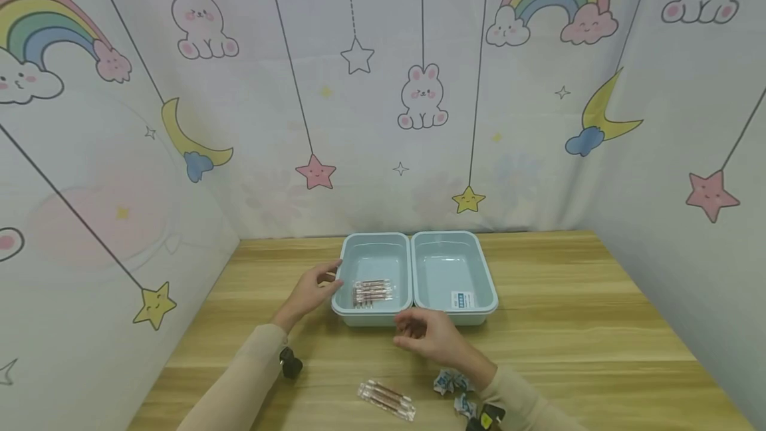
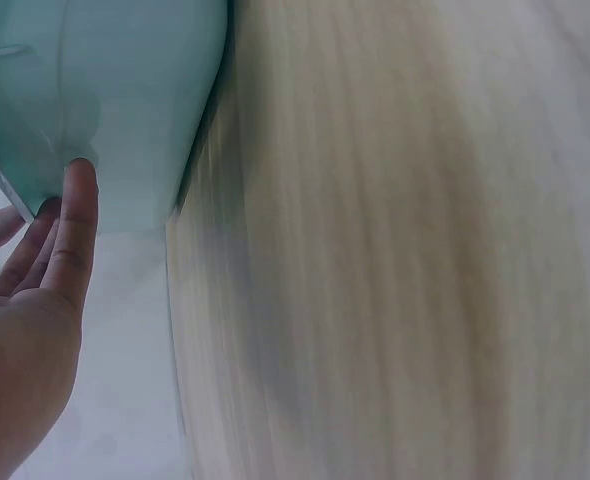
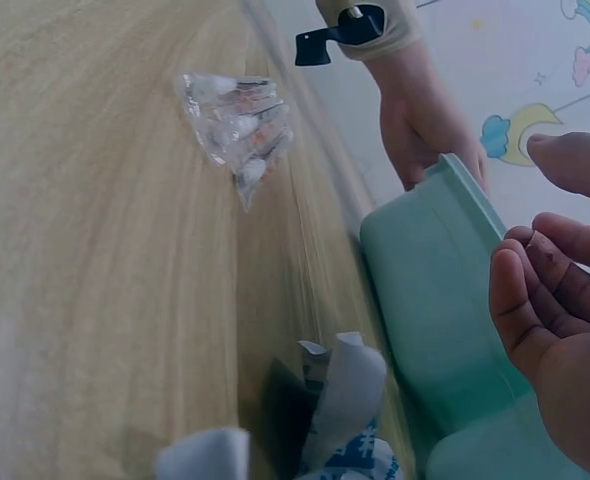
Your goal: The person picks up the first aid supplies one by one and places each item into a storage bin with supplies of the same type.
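Two light blue plastic bins stand side by side. Several clear packets of brown-tinted swabs (image 1: 372, 291) lie in the left bin (image 1: 377, 239). A small white packet with blue print (image 1: 463, 300) lies in the right bin (image 1: 449, 238). My left hand (image 1: 311, 291) is at the left bin's outer left side, its fingers (image 2: 78, 215) extended against the wall near the rim. Just before the bins' front, where they meet, hovers my right hand (image 1: 433, 338); its fingers (image 3: 520, 310) are loosely bent, with nothing visible in them.
Another clear swab packet (image 1: 386, 400) lies on the wooden table (image 1: 574, 324), near its front. Crumpled white-and-blue wrappers (image 1: 453, 382) lie under my right forearm. Behind the bins and along both sides hangs a printed cloth (image 1: 371, 198).
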### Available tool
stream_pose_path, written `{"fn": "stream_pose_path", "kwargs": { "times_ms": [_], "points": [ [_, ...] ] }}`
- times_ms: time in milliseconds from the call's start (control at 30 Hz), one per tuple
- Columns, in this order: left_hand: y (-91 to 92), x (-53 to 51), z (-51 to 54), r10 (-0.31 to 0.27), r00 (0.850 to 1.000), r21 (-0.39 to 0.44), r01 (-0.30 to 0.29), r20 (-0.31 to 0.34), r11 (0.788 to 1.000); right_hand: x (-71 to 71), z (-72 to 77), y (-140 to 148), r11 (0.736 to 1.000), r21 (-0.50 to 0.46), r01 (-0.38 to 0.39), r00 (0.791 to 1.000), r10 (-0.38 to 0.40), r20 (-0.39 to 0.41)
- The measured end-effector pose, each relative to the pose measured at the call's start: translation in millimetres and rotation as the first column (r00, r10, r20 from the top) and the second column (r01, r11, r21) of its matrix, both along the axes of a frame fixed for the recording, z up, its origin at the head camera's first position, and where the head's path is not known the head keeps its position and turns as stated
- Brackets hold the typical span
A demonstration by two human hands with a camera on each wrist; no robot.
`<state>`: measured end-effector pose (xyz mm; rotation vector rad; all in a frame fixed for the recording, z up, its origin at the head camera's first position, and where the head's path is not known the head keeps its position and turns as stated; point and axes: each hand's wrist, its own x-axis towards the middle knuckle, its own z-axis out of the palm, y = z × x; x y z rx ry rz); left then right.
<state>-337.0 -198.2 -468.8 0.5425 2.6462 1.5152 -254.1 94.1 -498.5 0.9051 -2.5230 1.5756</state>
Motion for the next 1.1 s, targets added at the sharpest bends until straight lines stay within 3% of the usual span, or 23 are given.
{"fn": "stream_pose_path", "kwargs": {
  "times_ms": [67,300,467,567,800,967,1100],
  "points": [
    [-0.4,-2.7,-3.1,0.004,1.000,-0.005,-0.004,0.000,1.000,-0.1,-1.5,1,1.000,-0.008,-0.012,1.000,0.012,-0.004],
    [-5.6,-23.1,-29.4,0.038,0.999,0.002,-0.038,0.005,0.999,2.2,-3.1,2,0.999,-0.018,-0.039,0.999,0.038,-0.031],
    [-7.2,-25.6,-33.7,0.038,0.999,0.014,-0.038,-0.003,0.999,4.3,-6.5,3,0.999,-0.007,-0.043,0.999,0.043,-0.018],
    [-5.6,-22.0,-30.3,0.029,1.000,0.026,-0.029,0.001,0.999,5.7,-9.5,3,0.999,-0.003,-0.046,0.999,0.046,-0.012],
    [-0.6,-1.5,-3.2,0.005,1.000,-0.004,-0.005,0.017,1.000,16.3,-4.2,0,0.999,0.012,-0.036,0.999,0.036,0.003],
    [0.3,2.6,1.8,0.003,1.000,-0.003,-0.003,0.005,1.000,24.8,9.0,-2,0.999,0.012,-0.035,0.999,0.035,-0.007],
    [0.3,1.3,0.1,0.011,1.000,0.002,-0.011,0.005,1.000,22.5,1.9,-1,0.999,0.010,-0.036,0.999,0.036,-0.006]
  ]
}}
